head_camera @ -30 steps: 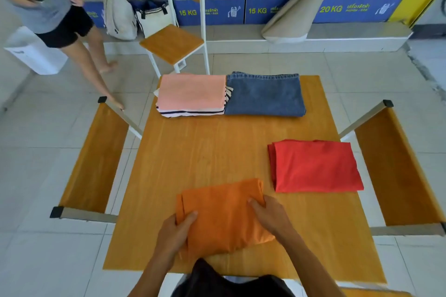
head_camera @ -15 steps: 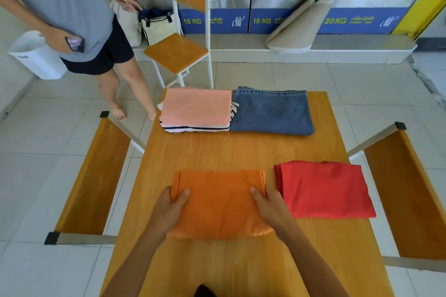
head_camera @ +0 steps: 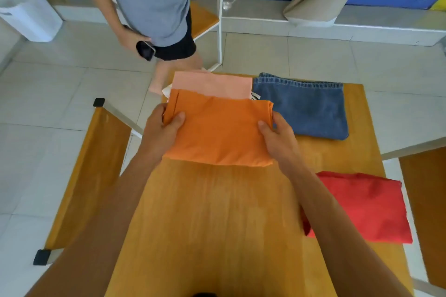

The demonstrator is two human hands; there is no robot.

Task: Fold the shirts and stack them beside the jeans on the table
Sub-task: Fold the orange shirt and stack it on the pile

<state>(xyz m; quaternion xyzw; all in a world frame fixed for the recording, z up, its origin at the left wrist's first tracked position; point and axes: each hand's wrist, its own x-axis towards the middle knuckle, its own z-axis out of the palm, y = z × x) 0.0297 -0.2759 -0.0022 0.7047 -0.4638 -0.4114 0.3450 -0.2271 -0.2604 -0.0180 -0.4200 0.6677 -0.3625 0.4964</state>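
Both hands gripped a folded orange cotton shirt (head_camera: 217, 132) by its short sides, the left hand (head_camera: 160, 131) clenched on the left edge with the thumb on top and the fingers tucked beneath, the right hand (head_camera: 277, 136) clamped on the right edge in the same manner. The shirt was held over the far half of the wooden table (head_camera: 217, 224), its far edge overlapping the folded pale pink shirt (head_camera: 212, 84) that topped a small stack at the far left corner (a striped garment peeped out beneath, too little of it to tell more). Just beside that stack, touching or nearly so, lay the folded blue denim jeans (head_camera: 304, 106) along the far edge. A folded red shirt (head_camera: 359, 207) rested at the right edge of the table, partly behind the right forearm. Beyond the far left corner stood another person in a grey top and black shorts (head_camera: 149, 0), a dark phone (head_camera: 145, 50) in one hand.
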